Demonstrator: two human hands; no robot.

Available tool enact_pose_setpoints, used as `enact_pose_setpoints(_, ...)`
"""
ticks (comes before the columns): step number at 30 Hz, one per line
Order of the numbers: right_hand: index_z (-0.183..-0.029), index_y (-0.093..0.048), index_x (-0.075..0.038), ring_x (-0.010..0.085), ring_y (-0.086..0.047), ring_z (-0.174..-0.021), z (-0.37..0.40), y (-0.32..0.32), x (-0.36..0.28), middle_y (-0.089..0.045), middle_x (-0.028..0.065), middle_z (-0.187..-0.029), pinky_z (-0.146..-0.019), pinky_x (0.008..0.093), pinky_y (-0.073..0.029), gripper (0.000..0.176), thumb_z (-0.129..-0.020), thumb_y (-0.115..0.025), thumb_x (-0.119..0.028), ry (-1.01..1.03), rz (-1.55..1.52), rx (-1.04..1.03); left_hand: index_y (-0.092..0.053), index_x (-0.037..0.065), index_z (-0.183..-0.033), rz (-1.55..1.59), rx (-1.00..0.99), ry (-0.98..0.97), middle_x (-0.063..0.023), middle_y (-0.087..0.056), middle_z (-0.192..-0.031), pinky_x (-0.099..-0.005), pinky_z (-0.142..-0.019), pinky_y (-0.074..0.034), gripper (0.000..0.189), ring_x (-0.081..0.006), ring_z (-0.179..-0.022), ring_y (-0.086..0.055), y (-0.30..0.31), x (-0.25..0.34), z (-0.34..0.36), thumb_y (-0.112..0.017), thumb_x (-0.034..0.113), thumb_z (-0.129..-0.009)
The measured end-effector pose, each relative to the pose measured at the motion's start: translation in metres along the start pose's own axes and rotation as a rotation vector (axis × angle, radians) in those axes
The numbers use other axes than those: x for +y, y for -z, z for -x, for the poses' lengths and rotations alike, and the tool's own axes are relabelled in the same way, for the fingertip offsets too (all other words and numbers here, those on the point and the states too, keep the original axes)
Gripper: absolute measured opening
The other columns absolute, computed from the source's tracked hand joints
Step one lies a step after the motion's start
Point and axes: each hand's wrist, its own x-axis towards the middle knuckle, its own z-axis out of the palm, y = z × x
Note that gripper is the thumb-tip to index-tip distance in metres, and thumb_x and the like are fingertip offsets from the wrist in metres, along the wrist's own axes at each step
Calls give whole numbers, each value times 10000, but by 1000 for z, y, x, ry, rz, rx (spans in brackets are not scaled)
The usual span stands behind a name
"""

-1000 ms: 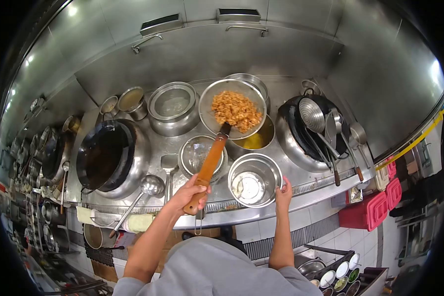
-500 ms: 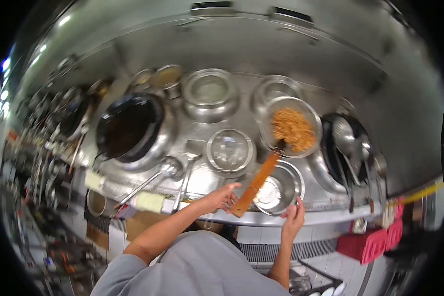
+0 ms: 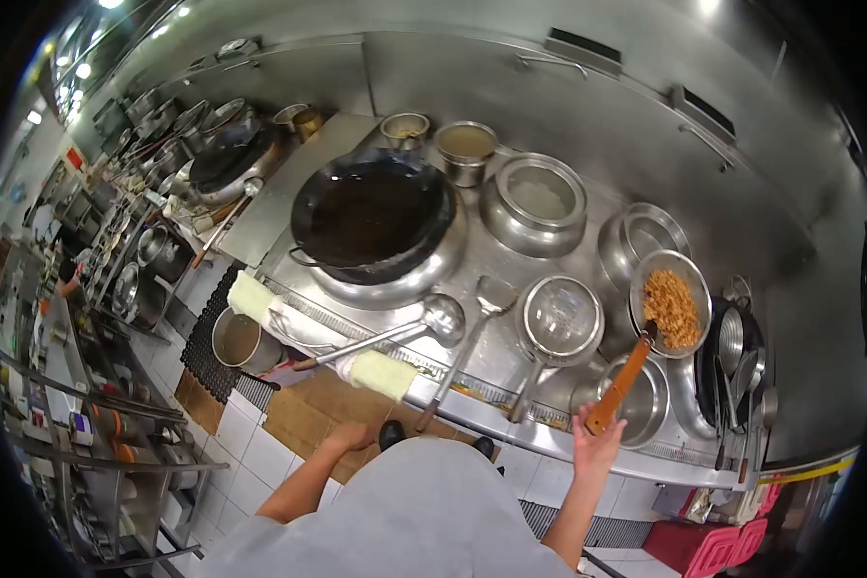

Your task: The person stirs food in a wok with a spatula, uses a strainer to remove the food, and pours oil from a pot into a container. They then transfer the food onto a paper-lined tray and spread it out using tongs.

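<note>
A strainer of fried, orange-brown food pieces [image 3: 671,306] has a long wooden handle [image 3: 621,385] pointing toward me. My right hand [image 3: 597,445] is at the end of this handle, palm up beneath it, with fingers apart and not wrapped round it. A steel bowl [image 3: 653,409] is under the handle, at the counter's front edge. Lower and to the left, my left hand [image 3: 352,436] hangs over the floor in front of the counter. Its fingers look curled together, and nothing shows in them.
A large black wok [image 3: 376,217] with dark liquid stands at left. A ladle [image 3: 443,320], a wok spatula [image 3: 496,295] and a fine-mesh strainer [image 3: 561,318] lie along the counter. Several utensils rest in another wok [image 3: 732,337] at right. A bucket [image 3: 244,339] stands below.
The view has swung left. My right hand has gone from the steel bowl's rim to the wooden handle's end. My left hand has drawn back from beside the handle and dropped lower.
</note>
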Motion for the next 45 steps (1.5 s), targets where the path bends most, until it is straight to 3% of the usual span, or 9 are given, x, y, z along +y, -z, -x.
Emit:
enact_pose_setpoints(4, -1248, -460, -97, 311, -548, -1035, -9, -2, 3, -551, 141, -1165, -907, 458, -437, 561, -927, -357, -546, 49, -58, -97, -625, 52, -738, 1529, 82, 571, -155, -640, -767, -421, -687, -490, 230, -313, -719, -605, -115, -71, 23, -608, 279, -772)
enact_pose_setpoints(6, -1189, -491, -83, 301, -575, -985, -7, -5, 11, -583, 138, -1099, -858, 436, -475, 564, -915, -375, -562, 90, -17, 36, -638, 74, -754, 114, 305, 82, -151, -644, -781, -447, -673, -487, 204, -312, -736, -601, -198, -132, 40, -661, 264, -682)
enact_pose_setpoints(8, -1112, -522, -65, 266, -593, -894, 2, -8, 16, -606, 122, -995, -794, 413, -501, 502, -924, -405, -515, 128, 72, 111, -612, -5, -818, 940, 109, 258, -141, -639, -846, -366, -708, -498, 359, -232, -728, -590, -241, -181, 38, -490, 322, -902)
enact_pose_setpoints(17, -1018, -546, -26, 306, -608, -637, 70, 119, 148, -565, 138, -625, -606, 428, -508, 284, -802, -579, -207, 644, 1788, 386, -600, 78, -1012, 844, -386, 267, -62, -614, -861, -338, -632, -504, 235, -163, -730, -606, -54, -116, 48, -460, 211, -877)
enact_pose_setpoints(19, -1113, -537, -32, 383, -610, -795, 91, 214, 185, -589, 201, -742, -721, 454, -494, 395, -760, -609, -192, 219, 2000, 161, -595, 77, -1029, 955, -602, 213, -64, -619, -879, -333, -658, -508, 242, -165, -747, -614, -115, -183, 6, -463, 229, -896)
enact_pose_setpoints(21, -934, -628, -44, 360, -574, -963, 135, 255, 177, -598, 222, -980, -861, 421, -465, 320, -775, -509, -295, -106, 2348, -946, -589, 66, -1053, 1069, -773, 195, -60, -622, -899, -324, -696, -509, 269, -170, -766, -621, -82, -183, -38, -469, 270, -924)
enact_pose_setpoints(25, -1035, -566, -53, 304, -611, -808, 206, 537, 267, -599, 151, -893, -685, 451, -504, 319, -840, -515, -300, -609, 1101, 101, -587, 20, -1063, 1360, -692, -123, -54, -612, -860, -318, -745, -496, 334, -166, -777, -608, 66, -77, -33, -497, 310, -925)
enact_pose_setpoints(36, -1134, -522, -72, 167, -612, -666, 76, 209, 208, -611, 83, -862, -579, 308, -529, 306, -947, -474, -309, -260, 439, 324, -520, 70, -1194, 571, -558, -227, -57, -589, -870, -332, -732, -507, 409, -150, -797, -577, 108, 148, -94, -448, 385, -944)
enact_pose_setpoints(45, -1200, -495, -71, 162, -609, -690, 18, 172, 160, -595, 88, -897, -590, 292, -534, 289, -936, -501, -186, -120, 602, 164, 149, 156, -1440, 1674, -869, 106, -219, -422, -1318, -524, -1000, -361, 877, -363, -1185, -458, 69, 236, -156, -264, 678, -869)
